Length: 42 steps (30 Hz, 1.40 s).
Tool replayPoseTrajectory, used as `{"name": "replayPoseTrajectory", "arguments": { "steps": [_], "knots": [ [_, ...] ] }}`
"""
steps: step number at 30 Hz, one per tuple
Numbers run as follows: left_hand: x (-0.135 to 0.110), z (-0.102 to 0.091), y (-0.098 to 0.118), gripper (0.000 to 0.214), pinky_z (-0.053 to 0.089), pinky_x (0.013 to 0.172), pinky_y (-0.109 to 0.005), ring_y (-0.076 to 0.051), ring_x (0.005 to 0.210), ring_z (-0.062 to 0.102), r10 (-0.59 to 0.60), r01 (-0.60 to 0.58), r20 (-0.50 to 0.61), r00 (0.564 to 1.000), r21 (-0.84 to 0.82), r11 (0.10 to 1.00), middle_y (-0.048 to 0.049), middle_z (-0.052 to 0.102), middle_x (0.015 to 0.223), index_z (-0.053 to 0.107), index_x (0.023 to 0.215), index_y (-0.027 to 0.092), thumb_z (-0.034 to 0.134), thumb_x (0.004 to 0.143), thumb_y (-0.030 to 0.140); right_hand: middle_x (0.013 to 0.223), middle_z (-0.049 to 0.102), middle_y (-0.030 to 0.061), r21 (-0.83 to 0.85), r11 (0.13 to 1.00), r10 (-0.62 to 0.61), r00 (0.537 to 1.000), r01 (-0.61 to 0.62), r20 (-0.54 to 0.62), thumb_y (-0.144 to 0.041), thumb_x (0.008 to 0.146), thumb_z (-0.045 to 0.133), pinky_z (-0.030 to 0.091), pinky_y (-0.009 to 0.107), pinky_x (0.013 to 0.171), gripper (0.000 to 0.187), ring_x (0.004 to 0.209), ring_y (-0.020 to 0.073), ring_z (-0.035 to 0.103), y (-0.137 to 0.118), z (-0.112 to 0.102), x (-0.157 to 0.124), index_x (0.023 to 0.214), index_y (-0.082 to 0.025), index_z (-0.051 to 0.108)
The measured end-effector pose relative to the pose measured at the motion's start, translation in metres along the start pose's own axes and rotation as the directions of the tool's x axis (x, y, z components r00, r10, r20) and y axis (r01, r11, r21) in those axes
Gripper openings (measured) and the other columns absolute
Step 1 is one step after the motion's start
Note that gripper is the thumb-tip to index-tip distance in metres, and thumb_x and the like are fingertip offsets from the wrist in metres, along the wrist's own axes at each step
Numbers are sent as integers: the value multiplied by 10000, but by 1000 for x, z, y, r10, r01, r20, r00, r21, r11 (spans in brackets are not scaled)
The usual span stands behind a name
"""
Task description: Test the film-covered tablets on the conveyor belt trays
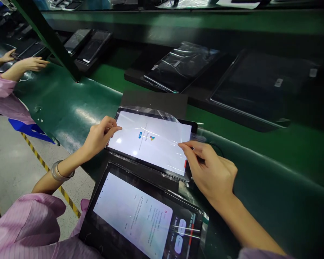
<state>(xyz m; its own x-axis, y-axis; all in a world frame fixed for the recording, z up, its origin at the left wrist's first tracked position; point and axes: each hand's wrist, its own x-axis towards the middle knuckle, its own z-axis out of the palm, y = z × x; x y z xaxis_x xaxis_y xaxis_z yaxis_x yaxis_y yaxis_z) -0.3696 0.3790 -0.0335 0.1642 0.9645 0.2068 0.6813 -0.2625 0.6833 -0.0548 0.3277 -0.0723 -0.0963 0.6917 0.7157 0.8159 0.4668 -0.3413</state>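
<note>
A tablet (156, 144) with a lit white screen and a small Google Play logo lies on the bench in front of me. Clear plastic film (166, 116) is spread over it, its far edge lifted in a curve. At the tablet's left end my left hand (102, 136) pinches the film between thumb and fingers. My right hand (212, 167) is closed in a pinch on the film over the right end of the screen. Nearer to me lies a second tablet (132, 212), its screen lit with a settings-like page; glossy film covers part of it.
Film-wrapped dark tablets (183, 64) rest on black foam pads (135, 77) along the back of the green bench (259, 172). A green post (50, 39) rises at left. Beyond it, a co-worker's hands (29, 64) reach over the bench. Yellow-black tape (39, 158) marks the floor.
</note>
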Motion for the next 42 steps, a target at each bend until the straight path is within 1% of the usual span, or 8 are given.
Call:
{"name": "replayPoseTrajectory", "arguments": {
  "steps": [9, 16, 23, 30, 33, 37, 40, 42],
  "knots": [
    [-1, 0, -6, 126, 403, 440, -209, -52, 389, 483, 33, -34, 11, 999, 26, 999, 107, 565, 585, 558, 946, 246, 682, 962, 240, 578, 666, -65, -32, 998, -46, 999, 47, 26, -206, 971, 710, 418, 213, 444, 71, 385, 67, 518, 4, 2, -3, 956, -165, 654],
    [-5, -11, -9, 132, 435, 500, -219, -74, 508, 585, 72, -63, -103, 992, 86, 994, 78, 652, 624, 611, 906, 242, 734, 944, 270, 577, 670, -78, -20, 999, -36, 999, 37, 34, -206, 970, 712, 419, 209, 452, 66, 416, 70, 558, 2, 3, 0, 953, -188, 651],
    [-8, -11, -12, 102, 419, 499, -227, -56, 448, 519, 116, -104, -127, 985, 95, 990, 95, 606, 595, 617, 933, 241, 695, 981, 285, 559, 656, -84, -20, 999, -25, 999, 25, 32, -205, 971, 711, 415, 218, 449, 55, 416, 73, 550, 1, 5, -1, 951, -196, 660],
    [0, -11, -20, 143, 449, 550, -244, -94, 545, 595, 61, -50, -103, 993, 103, 993, 62, 654, 633, 632, 918, 237, 722, 956, 341, 539, 637, -75, -9, 1000, 11, 999, -11, 37, -246, 992, 679, 399, 254, 437, 64, 404, 94, 524, -2, 8, 1, 934, -223, 691],
    [5, -8, -28, 132, 427, 560, -253, -103, 606, 593, 47, -35, -97, 994, 128, 991, 34, 686, 722, 649, 897, 228, 731, 946, 319, 590, 630, -41, -22, 1000, 21, 999, -20, 40, -229, 964, 711, 425, 271, 495, 59, 505, 118, 564, -3, 12, 0, 911, -208, 696],
    [12, -4, -34, 157, 410, 610, -275, -137, 757, 575, 88, -81, -59, 994, 107, 991, -6, 665, 884, 661, 823, 215, 743, 928, 297, 832, 678, 47, -2, 991, 134, 991, -134, -2, -229, 933, 738, 482, 299, 593, 68, 766, 190, 647, -1, 16, -2, 895, -192, 696],
    [15, 0, -30, 146, 414, 645, -280, -153, 815, 570, 55, -54, -27, 998, 34, 998, -24, 641, 954, 670, 831, 214, 742, 920, 304, 889, 663, 34, 61, 959, 275, 961, -276, 13, -274, 931, 743, 504, 308, 644, 78, 818, 192, 647, 5, 10, -1, 915, -206, 706],
    [18, 3, -26, 118, 409, 643, -274, -154, 814, 567, -7, 6, -37, 999, -9, 1000, -19, 626, 947, 666, 919, 220, 745, 912, 308, 899, 661, 24, 73, 936, 345, 938, -346, 24, -299, 929, 744, 502, 312, 662, 94, 821, 187, 642, 11, 4, 1, 935, -213, 708]
  ]
}}
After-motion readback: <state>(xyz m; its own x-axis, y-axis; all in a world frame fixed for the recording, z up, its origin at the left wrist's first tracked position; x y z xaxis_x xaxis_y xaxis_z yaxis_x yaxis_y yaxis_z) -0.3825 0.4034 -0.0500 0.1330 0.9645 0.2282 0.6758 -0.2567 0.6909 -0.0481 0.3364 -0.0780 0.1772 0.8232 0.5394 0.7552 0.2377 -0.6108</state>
